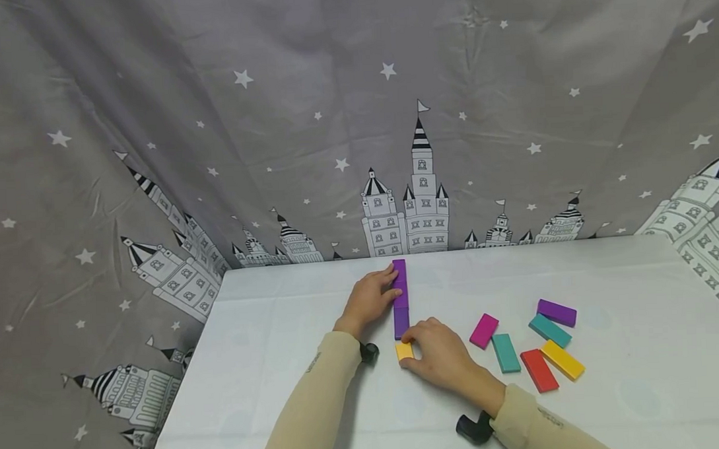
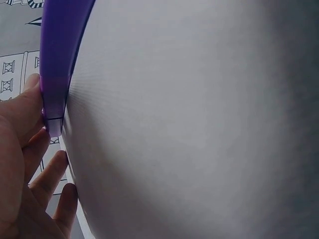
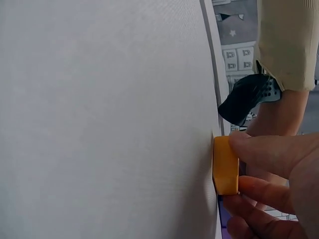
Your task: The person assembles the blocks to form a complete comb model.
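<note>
Clerk: Condition of the left hand?

Inspector: The left hand point(image 1: 368, 301) has its fingers parted and loosely bent, gripping nothing. Thumb and fingertips rest against the left side of a straight row of smooth purple rectangular blocks point(image 1: 400, 292).

Clerk: And the right hand point(image 1: 440, 352)?

Inspector: Nearly closed, pinching a smooth yellow rectangular block point(image 1: 403, 353) between thumb and fingers at the row's near end.

Clerk: Does that block meet the row?

Inspector: The head view seems to show a thin gap, but the fingers cover part of the join, so I cannot certify it.

Clerk: Loose pieces?

Inspector: All lie right of the right hand, on a table covered in white cloth point(image 1: 637, 347). A magenta block point(image 1: 484, 330) is nearest, a teal block point(image 1: 506, 353) just beside it. Further right are a red block point(image 1: 540, 371) and a second yellow block point(image 1: 563, 360); beyond them, a second teal block point(image 1: 550, 331) and a loose purple block point(image 1: 557, 313), close together.

Clerk: Backdrop?

Inspector: A grey curtain point(image 1: 306, 48) printed with stars and castles.
</note>
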Tool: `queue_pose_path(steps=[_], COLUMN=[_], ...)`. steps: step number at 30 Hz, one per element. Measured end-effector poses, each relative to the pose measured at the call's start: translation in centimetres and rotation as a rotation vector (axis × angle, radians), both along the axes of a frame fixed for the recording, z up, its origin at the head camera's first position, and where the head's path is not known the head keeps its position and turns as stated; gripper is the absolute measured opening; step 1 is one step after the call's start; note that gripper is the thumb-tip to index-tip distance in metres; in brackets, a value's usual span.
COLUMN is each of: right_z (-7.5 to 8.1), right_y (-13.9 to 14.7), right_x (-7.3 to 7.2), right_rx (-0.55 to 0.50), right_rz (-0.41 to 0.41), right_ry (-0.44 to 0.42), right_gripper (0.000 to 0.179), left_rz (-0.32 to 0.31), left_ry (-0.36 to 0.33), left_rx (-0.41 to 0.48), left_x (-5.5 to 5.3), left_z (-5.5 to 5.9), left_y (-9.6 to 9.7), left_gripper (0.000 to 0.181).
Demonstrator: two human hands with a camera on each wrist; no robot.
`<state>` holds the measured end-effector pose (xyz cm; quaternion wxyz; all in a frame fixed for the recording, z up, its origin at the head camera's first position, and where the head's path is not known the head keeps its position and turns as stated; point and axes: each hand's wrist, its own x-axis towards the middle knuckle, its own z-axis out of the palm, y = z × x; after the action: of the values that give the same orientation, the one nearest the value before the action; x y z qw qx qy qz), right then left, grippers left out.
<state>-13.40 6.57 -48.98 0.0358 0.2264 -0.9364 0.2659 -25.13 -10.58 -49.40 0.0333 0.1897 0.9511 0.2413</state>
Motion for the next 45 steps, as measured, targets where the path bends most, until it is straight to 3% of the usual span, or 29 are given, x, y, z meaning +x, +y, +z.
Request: queue_pose_path(steps=[8, 16, 21, 33, 45], right_z=[0.0, 0.6, 0.6, 0.4, 0.4], right_y=[0.6, 1.1, 0.6, -0.8, -1.6], right_x=[0.8, 1.7, 1.8, 1.7, 1.7], right_rx=[-0.055, 0.073, 0.082, 0.094, 0.065], right_rz=[-0.029, 0.042, 0.052, -0.067, -0.129], right_ry=[-0.026, 0.07, 0.093, 0.068, 0.051], right_gripper=[0.033, 0.028, 0.021, 0.017, 0.017], left_rz=[-0.004, -0.01, -0.016, -0.036, -0.019], left_ry=[0.005, 0.009, 0.009, 0.028, -0.02], left_rx=[-0.003, 0.003, 0.021, 0.02, 0.005], left_x=[-0.1, -0.1, 0.0, 0.8, 0.6], left_z=[0.0, 0.0, 0.1, 0.2, 0.1], left_y=[-0.1, -0.1, -0.3, -0.4, -0.5], left_gripper=[0.054, 0.053, 0.053, 0.051, 0.054])
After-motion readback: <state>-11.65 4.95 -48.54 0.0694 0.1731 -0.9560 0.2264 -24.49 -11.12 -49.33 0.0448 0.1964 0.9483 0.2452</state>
